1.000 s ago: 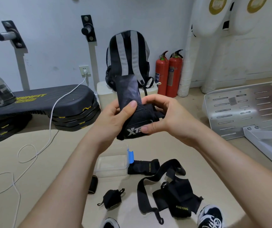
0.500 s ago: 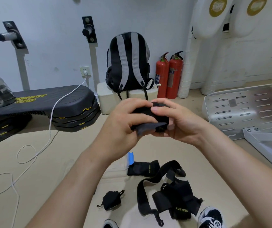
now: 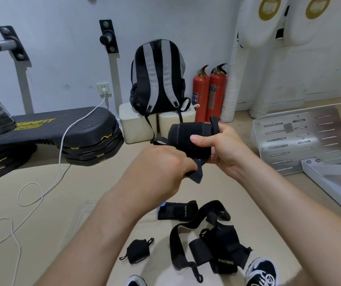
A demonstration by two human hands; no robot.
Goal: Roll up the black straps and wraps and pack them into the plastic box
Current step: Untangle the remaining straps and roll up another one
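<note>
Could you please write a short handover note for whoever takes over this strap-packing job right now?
Left grip: pinches the loose tail of the black wrap.
Right grip: holds that wrap, nearly rolled, in the air.
Plastic box: on the floor, mostly hidden under the left forearm; contents cannot be told.
Done: one small roll lies on the floor, not boxed.
Left: finish this roll, roll the flat wrap, the long strap and the bundled wrap, then box everything.
</note>
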